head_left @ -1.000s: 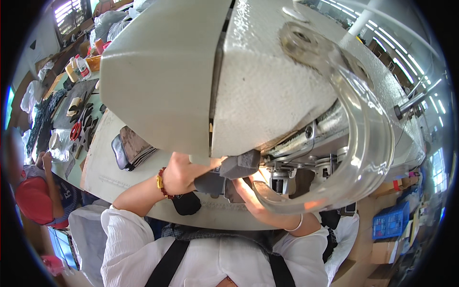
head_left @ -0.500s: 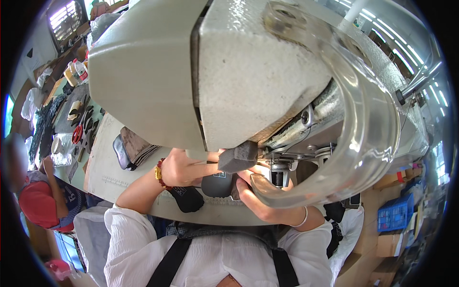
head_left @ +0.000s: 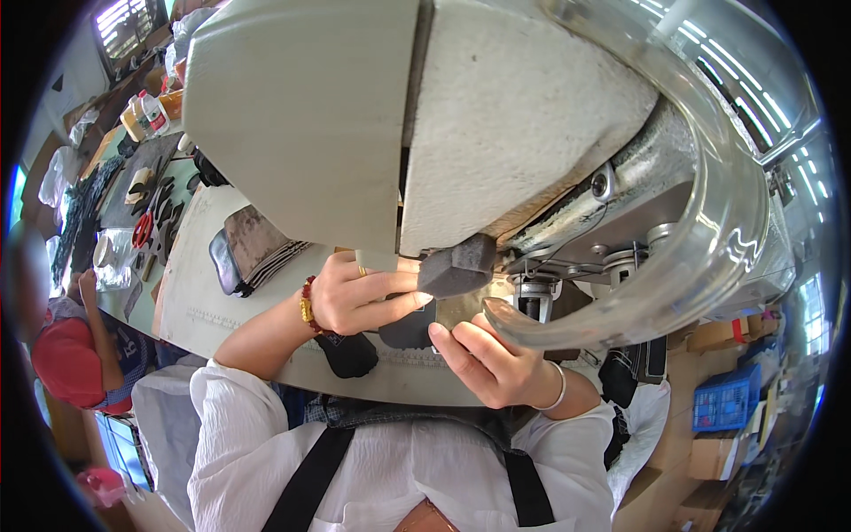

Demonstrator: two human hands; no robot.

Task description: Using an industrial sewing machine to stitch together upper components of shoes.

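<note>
The dark grey piece lies near the bench's front edge, between the two hands and partly under the left one. The left grip has thumb and fingers drawn nearly together beside the grey block; whether it pinches the piece is hidden. The right grip is partly curled, its fingertips at the piece's right edge; how firmly they hold, I cannot tell.

Both hands work close to the sewing machine, so a lapse could bring a fingertip under its working parts. Loose guiding could let the piece skew. The block and the clear curved guard crowd the reach. A black piece near the front edge could snag the left wrist; the folded stack sits toward the left edge.
</note>
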